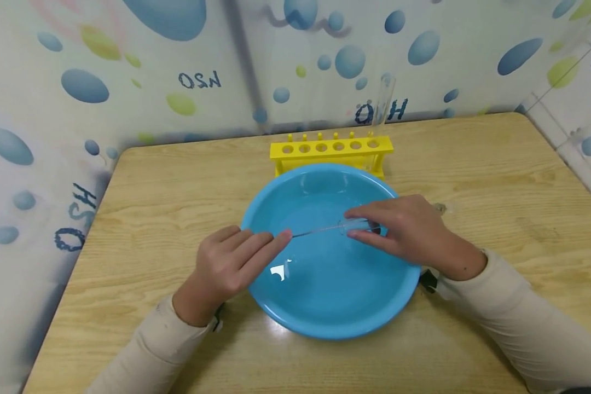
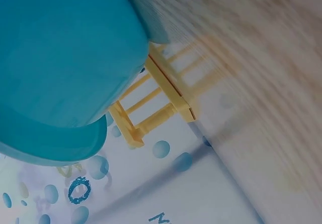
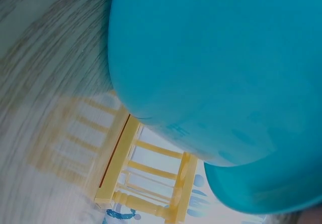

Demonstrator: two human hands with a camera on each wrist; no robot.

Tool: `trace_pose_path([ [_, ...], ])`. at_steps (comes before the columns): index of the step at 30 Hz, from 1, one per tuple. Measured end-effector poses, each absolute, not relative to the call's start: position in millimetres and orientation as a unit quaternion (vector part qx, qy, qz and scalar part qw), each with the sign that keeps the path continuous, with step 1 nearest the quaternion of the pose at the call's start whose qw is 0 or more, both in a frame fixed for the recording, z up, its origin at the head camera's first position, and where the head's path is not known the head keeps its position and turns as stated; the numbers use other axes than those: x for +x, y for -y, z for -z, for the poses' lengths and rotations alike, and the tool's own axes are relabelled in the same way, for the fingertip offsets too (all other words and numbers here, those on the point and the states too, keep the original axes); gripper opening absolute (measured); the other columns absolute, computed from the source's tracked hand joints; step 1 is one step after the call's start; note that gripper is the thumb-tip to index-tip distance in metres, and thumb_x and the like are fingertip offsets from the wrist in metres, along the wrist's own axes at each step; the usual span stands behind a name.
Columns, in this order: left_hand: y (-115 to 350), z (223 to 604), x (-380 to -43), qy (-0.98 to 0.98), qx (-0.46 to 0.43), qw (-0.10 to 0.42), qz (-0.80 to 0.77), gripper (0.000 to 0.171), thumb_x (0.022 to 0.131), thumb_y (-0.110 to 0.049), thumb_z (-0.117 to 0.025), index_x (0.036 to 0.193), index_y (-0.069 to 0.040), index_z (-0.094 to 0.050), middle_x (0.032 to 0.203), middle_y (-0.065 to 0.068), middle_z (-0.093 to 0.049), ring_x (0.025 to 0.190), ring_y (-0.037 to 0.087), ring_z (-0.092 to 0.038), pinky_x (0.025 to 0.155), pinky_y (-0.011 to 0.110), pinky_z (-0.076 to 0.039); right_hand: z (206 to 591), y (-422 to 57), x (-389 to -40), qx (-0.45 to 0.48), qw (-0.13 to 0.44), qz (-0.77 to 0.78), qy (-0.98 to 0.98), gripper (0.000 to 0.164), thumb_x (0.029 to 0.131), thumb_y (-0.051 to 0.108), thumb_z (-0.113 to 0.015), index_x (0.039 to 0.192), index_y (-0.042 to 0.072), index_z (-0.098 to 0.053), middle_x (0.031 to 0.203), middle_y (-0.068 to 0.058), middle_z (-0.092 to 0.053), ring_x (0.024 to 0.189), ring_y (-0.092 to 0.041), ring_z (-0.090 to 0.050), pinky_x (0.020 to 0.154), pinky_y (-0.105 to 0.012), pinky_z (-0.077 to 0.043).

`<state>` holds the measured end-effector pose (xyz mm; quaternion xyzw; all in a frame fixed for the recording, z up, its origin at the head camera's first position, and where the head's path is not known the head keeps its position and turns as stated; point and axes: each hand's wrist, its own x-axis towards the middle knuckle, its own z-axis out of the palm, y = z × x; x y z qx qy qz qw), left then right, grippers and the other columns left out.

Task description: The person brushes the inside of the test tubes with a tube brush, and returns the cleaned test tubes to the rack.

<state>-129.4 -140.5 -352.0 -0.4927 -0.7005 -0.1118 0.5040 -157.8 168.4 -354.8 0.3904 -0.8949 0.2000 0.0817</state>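
Over the blue basin (image 1: 335, 295), my right hand (image 1: 409, 227) holds a clear glass test tube (image 1: 354, 225) between thumb and fingers, its mouth facing left. My left hand (image 1: 238, 257) grips the thin twisted wire of a test tube brush (image 1: 317, 231). That wire runs into the tube's mouth, and a dark part shows inside near the right palm. The tube's far end is hidden by the right hand. Basin walls fill much of both wrist views, where neither grip can be seen.
Behind the basin stands a yellow test tube rack (image 1: 332, 148) with a row of round holes. Another clear tube (image 1: 384, 104) stands upright in its rightmost hole. Everything sits on a wood-grain table (image 1: 177, 191) against a patterned wall (image 1: 236, 82).
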Motion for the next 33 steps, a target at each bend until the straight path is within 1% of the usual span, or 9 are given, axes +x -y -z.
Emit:
trace_pose_path([
  [6, 140, 352, -131, 0.689, -0.493, 0.518, 0.116, 0.013, 0.091, -0.004, -0.070, 0.102, -0.001, -0.077, 0.071, 0.004, -0.071, 0.049, 0.013, -0.052, 0.044, 0.022, -0.039, 354, -168, -159, 0.393, 0.087, -0.193, 0.895, 0.038, 0.082, 0.031, -0.082, 0.116, 0.017, -0.074, 0.067, 0.009, -0.063, 0.058, 0.000, -0.049, 0.050, -0.019, -0.039],
  [9, 140, 353, -131, 0.692, -0.491, 0.516, 0.121, 0.014, 0.091, -0.005, -0.070, 0.103, -0.001, -0.077, 0.072, 0.004, -0.071, 0.050, 0.013, -0.054, 0.045, 0.023, -0.041, 355, -168, -158, 0.390, 0.087, -0.193, 0.896, 0.038, 0.082, 0.032, -0.082, 0.116, 0.017, -0.074, 0.068, 0.009, -0.065, 0.058, -0.001, -0.050, 0.050, -0.018, -0.040],
  [12, 140, 354, -129, 0.705, -0.485, 0.502, 0.126, 0.015, 0.092, -0.007, -0.070, 0.104, -0.001, -0.076, 0.074, 0.005, -0.072, 0.052, 0.015, -0.058, 0.046, 0.025, -0.044, 356, -168, -157, 0.386, 0.081, -0.191, 0.899, 0.039, 0.083, 0.033, -0.081, 0.117, 0.017, -0.074, 0.070, 0.008, -0.066, 0.058, -0.001, -0.050, 0.051, -0.018, -0.041],
  [16, 141, 354, -129, 0.727, -0.473, 0.480, 0.132, 0.018, 0.093, -0.014, -0.071, 0.106, -0.002, -0.076, 0.076, 0.006, -0.074, 0.055, 0.017, -0.064, 0.048, 0.027, -0.049, 357, -168, -157, 0.377, 0.081, -0.186, 0.904, 0.039, 0.084, 0.034, -0.080, 0.118, 0.016, -0.074, 0.072, 0.007, -0.068, 0.058, -0.002, -0.051, 0.050, -0.018, -0.041],
  [22, 141, 357, -129, 0.756, -0.456, 0.440, 0.164, 0.022, 0.096, -0.022, -0.068, 0.102, -0.002, -0.076, 0.078, 0.006, -0.075, 0.059, 0.017, -0.069, 0.048, 0.027, -0.051, 358, -167, -157, 0.376, 0.088, -0.189, 0.903, 0.040, 0.084, 0.033, -0.080, 0.118, 0.015, -0.073, 0.079, 0.005, -0.073, 0.061, -0.004, -0.054, 0.051, -0.019, -0.042],
  [24, 141, 358, -130, 0.766, -0.449, 0.423, 0.180, 0.024, 0.099, -0.023, -0.065, 0.099, -0.001, -0.075, 0.078, 0.006, -0.074, 0.057, 0.017, -0.068, 0.047, 0.027, -0.051, 359, -167, -157, 0.376, 0.089, -0.190, 0.903, 0.039, 0.084, 0.033, -0.080, 0.118, 0.015, -0.074, 0.083, 0.003, -0.075, 0.061, -0.004, -0.056, 0.052, -0.019, -0.043],
  [28, 141, 359, -133, 0.781, -0.431, 0.401, 0.208, 0.027, 0.101, -0.024, -0.060, 0.093, 0.000, -0.070, 0.074, 0.007, -0.071, 0.050, 0.018, -0.061, 0.044, 0.026, -0.047, 358, -166, -157, 0.371, 0.095, -0.192, 0.903, 0.039, 0.084, 0.034, -0.080, 0.118, 0.015, -0.074, 0.088, 0.001, -0.077, 0.063, -0.005, -0.061, 0.053, -0.021, -0.046],
  [30, 141, 360, -135, 0.786, -0.422, 0.395, 0.218, 0.028, 0.102, -0.025, -0.059, 0.091, 0.000, -0.069, 0.073, 0.007, -0.070, 0.047, 0.017, -0.056, 0.043, 0.026, -0.045, 358, -166, -157, 0.370, 0.097, -0.196, 0.903, 0.039, 0.084, 0.034, -0.080, 0.118, 0.015, -0.074, 0.092, -0.001, -0.078, 0.066, -0.008, -0.067, 0.055, -0.023, -0.051],
  [33, 142, 362, -136, 0.797, -0.412, 0.371, 0.240, 0.029, 0.102, -0.026, -0.057, 0.091, -0.001, -0.066, 0.073, 0.006, -0.069, 0.045, 0.014, -0.051, 0.042, 0.024, -0.041, 357, -165, -157, 0.370, 0.091, -0.201, 0.902, 0.039, 0.085, 0.034, -0.080, 0.118, 0.014, -0.074, 0.098, -0.002, -0.078, 0.076, -0.013, -0.074, 0.061, -0.029, -0.058],
])
